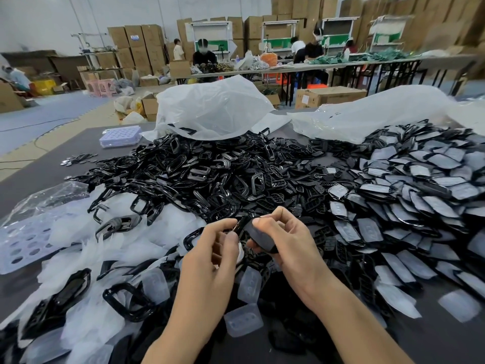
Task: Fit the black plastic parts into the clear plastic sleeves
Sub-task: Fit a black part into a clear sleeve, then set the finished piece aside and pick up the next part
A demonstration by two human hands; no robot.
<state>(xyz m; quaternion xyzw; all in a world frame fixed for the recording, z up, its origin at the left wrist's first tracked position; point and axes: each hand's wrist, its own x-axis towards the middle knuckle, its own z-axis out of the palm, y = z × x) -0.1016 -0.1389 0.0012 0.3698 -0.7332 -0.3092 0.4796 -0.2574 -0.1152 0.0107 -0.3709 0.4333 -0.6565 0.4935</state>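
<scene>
Left hand and right hand pinch a black part, long axis slanting upper-left to lower-right.

A dark held part sits tilted at centre, gripped by the right hand and pinched at its end by the left hand. Glossy loose parts heap at 12 o'clock. Clear sleeves lie flat at 6 o'clock. Sleeved parts overlap at 2 o'clock.
</scene>
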